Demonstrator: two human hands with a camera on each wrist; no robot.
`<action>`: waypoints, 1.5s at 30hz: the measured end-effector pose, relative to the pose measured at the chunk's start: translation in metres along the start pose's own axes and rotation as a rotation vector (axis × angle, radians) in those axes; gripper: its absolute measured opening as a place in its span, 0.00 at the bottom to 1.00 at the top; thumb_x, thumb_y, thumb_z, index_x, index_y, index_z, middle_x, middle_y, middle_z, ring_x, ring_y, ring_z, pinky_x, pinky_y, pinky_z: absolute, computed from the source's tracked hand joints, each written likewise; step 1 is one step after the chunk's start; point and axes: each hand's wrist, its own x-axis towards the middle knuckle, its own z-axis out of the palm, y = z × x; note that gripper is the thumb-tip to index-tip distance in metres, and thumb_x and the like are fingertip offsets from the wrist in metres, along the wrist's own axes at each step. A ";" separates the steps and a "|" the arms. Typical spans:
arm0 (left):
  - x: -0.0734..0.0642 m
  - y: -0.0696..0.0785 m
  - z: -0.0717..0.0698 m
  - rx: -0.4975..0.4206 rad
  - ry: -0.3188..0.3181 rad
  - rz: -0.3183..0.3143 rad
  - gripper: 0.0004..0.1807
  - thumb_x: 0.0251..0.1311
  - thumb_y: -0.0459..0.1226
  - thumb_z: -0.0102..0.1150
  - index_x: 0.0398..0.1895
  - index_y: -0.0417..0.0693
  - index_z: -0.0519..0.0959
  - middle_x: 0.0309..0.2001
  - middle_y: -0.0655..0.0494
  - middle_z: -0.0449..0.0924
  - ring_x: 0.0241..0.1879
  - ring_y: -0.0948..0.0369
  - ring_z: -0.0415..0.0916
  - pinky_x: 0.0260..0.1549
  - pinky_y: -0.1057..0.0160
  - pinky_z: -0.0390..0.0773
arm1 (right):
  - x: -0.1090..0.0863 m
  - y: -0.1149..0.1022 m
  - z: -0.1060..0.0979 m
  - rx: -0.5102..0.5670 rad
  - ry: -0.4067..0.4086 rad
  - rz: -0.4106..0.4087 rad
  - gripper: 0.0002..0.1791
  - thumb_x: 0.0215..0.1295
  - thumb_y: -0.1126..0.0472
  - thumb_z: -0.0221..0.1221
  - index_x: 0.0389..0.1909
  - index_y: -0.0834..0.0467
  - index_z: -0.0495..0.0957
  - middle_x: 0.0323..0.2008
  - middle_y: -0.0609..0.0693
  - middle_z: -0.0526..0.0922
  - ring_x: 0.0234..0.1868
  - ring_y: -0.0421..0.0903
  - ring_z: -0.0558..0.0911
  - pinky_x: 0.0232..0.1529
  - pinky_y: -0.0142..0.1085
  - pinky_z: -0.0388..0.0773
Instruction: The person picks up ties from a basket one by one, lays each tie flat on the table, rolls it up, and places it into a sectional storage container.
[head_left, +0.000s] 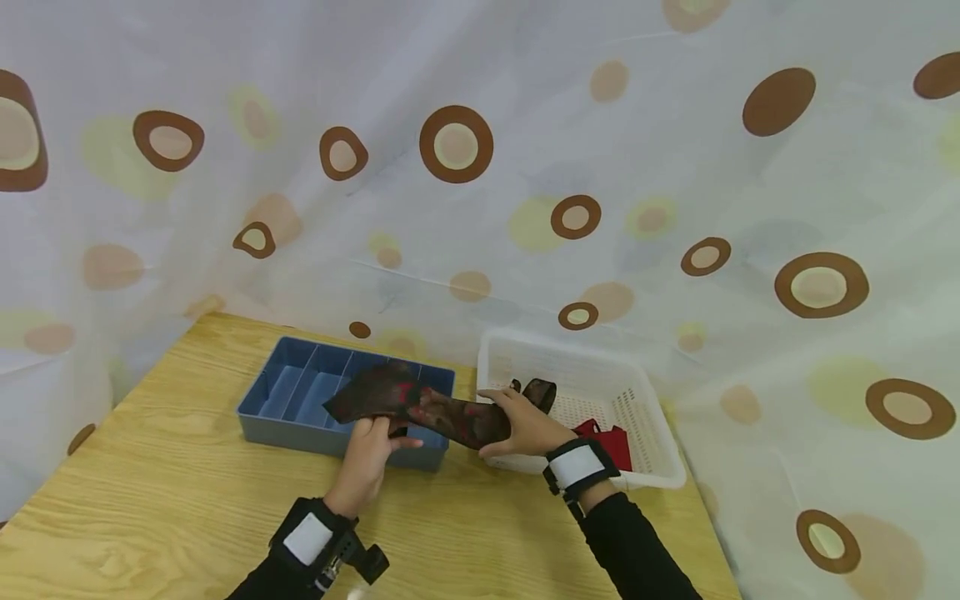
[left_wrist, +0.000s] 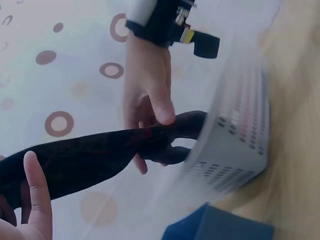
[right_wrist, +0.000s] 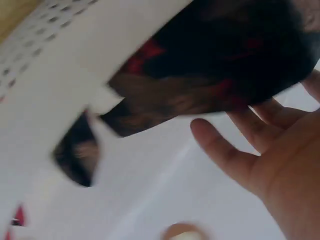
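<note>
A long dark cloth (head_left: 450, 414) with a red and brown print stretches between both hands, above the blue divided box and the white basket's near side. My left hand (head_left: 367, 463) holds its left part from below; in the left wrist view one finger (left_wrist: 38, 192) lies straight across the fabric. My right hand (head_left: 528, 423) grips the other end, fingers on the far side and thumb on the near side. Narrow, strap-like ends (left_wrist: 190, 125) hang past that hand toward the basket. In the right wrist view the dark cloth (right_wrist: 210, 65) hides part of the right fingers.
On the wooden table (head_left: 202, 500) stands a blue box (head_left: 300, 432) with several compartments. To its right is a white perforated basket (head_left: 660, 433) holding a red cloth item (head_left: 617, 446). A spotted curtain (head_left: 420, 242) hangs behind and right of the table.
</note>
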 end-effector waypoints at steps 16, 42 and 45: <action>-0.005 -0.009 -0.016 0.086 -0.081 -0.004 0.18 0.72 0.40 0.39 0.52 0.35 0.70 0.43 0.56 0.78 0.44 0.64 0.76 0.44 0.59 0.79 | 0.015 0.053 -0.009 0.325 -0.131 0.178 0.24 0.63 0.71 0.54 0.61 0.66 0.65 0.43 0.64 0.77 0.36 0.46 0.79 0.34 0.36 0.79; -0.020 -0.003 -0.004 0.596 -0.243 0.485 0.25 0.63 0.36 0.55 0.61 0.47 0.60 0.59 0.48 0.64 0.59 0.53 0.64 0.57 0.49 0.67 | -0.077 -0.124 -0.105 0.539 0.514 -0.771 0.27 0.56 0.85 0.46 0.59 0.75 0.63 0.49 0.46 0.75 0.43 0.39 0.76 0.39 0.28 0.72; -0.020 0.011 0.001 0.570 -0.412 0.395 0.31 0.63 0.39 0.57 0.67 0.53 0.57 0.61 0.50 0.68 0.61 0.52 0.67 0.56 0.46 0.69 | -0.082 -0.133 -0.099 0.551 0.485 -0.776 0.25 0.61 0.80 0.49 0.61 0.73 0.62 0.43 0.46 0.74 0.40 0.39 0.74 0.39 0.29 0.71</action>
